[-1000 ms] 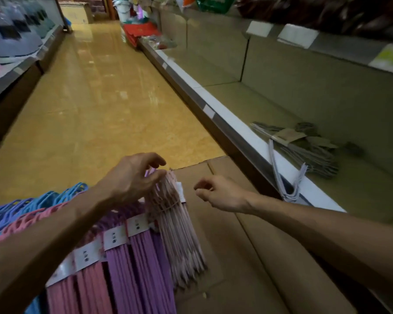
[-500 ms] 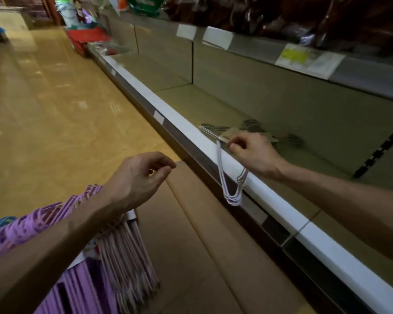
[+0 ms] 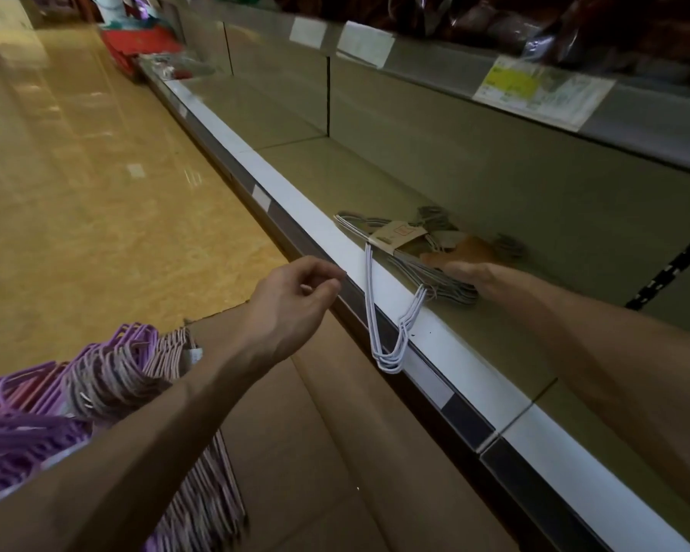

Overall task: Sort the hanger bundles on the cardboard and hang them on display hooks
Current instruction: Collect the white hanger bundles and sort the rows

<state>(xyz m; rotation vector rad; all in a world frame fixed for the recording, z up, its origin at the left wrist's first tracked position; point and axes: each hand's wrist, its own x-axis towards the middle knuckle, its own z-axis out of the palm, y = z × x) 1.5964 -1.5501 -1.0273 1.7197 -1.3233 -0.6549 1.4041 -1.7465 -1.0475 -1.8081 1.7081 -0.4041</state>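
Right hand (image 3: 461, 268) is gripping the grey hanger bundle (image 3: 411, 249) on the shelf (image 3: 375, 181), apparently to lift it; left hand (image 3: 291, 308) is hovering loosely curled, holding nothing.

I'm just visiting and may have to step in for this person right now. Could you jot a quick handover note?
Left hand: hovering above the shelf edge, fingers loosely curled, holding nothing.
Right hand: reaching onto the shelf, on the grey hanger bundle; grip blurred, cannot tell.
White hangers dangle over the shelf's front edge.
Purple hanger bundles and pale pink hanger bundle lie on the cardboard under the left arm.
Done: nothing hangs on hooks in view.
Left: sort the bundles and hang them all.
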